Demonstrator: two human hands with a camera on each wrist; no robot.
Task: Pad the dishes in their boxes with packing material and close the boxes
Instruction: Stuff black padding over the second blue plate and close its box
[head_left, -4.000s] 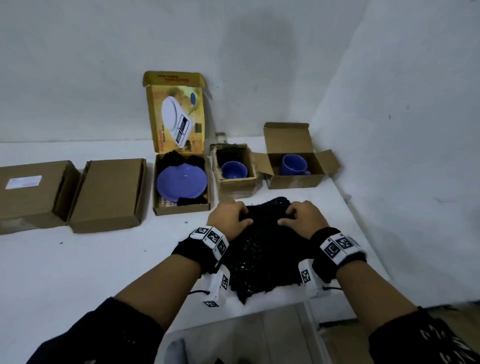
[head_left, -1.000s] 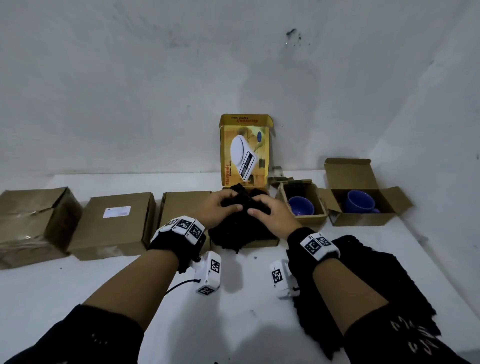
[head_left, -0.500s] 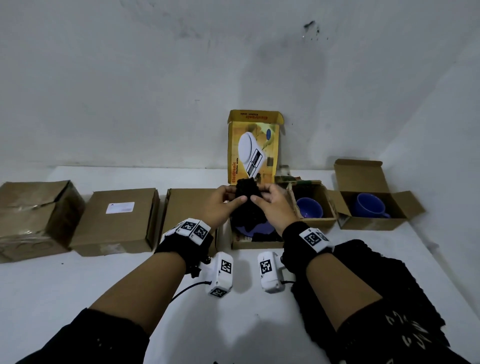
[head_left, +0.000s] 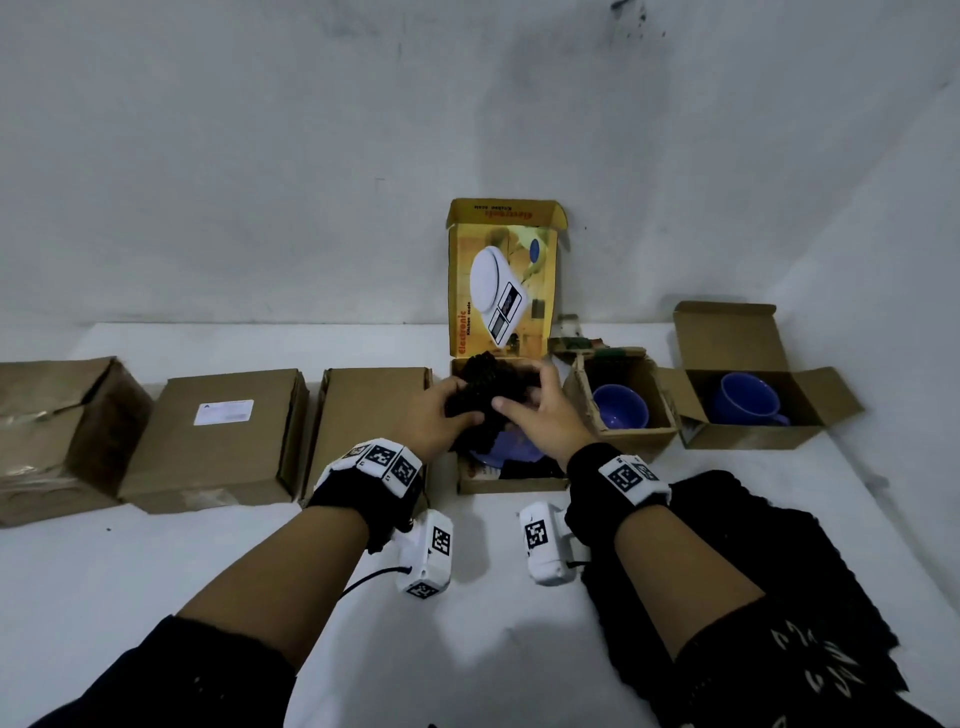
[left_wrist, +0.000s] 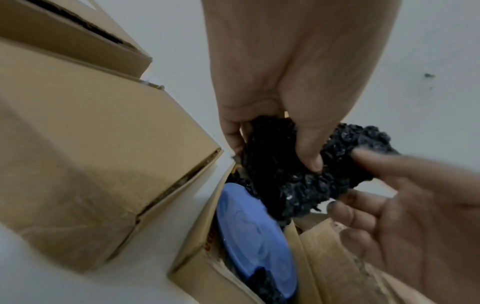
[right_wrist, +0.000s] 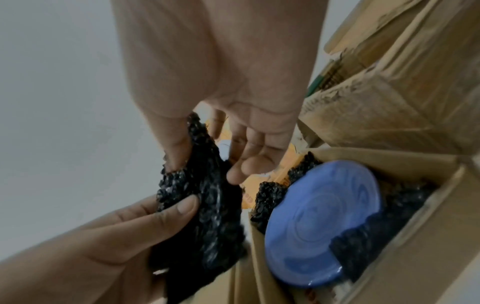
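Both hands hold one bunched piece of black bubble wrap (head_left: 488, 395) (left_wrist: 298, 181) (right_wrist: 207, 205) over the far side of the open plate box (head_left: 511, 484). My left hand (head_left: 441, 410) (left_wrist: 272, 152) pinches it between thumb and fingers. My right hand (head_left: 530, 410) (right_wrist: 207, 164) pinches its other side, thumb pressed into it. Below lies a blue plate (head_left: 511, 449) (left_wrist: 254, 236) (right_wrist: 324, 216) with black wrap along the box's edges. The box's yellow lid (head_left: 501, 275) stands upright.
To the right, a small open box (head_left: 631, 434) holds a blue bowl (head_left: 621, 405), and another open box (head_left: 753, 434) holds a blue cup (head_left: 743, 400). A pile of black wrap (head_left: 753, 545) lies under my right forearm. Three closed cardboard boxes (head_left: 218, 436) stand on the left.
Four seconds ago both hands were on the wrap pile. They carried a piece over the plate box, then bunched it up, so the plate shows beneath it again.
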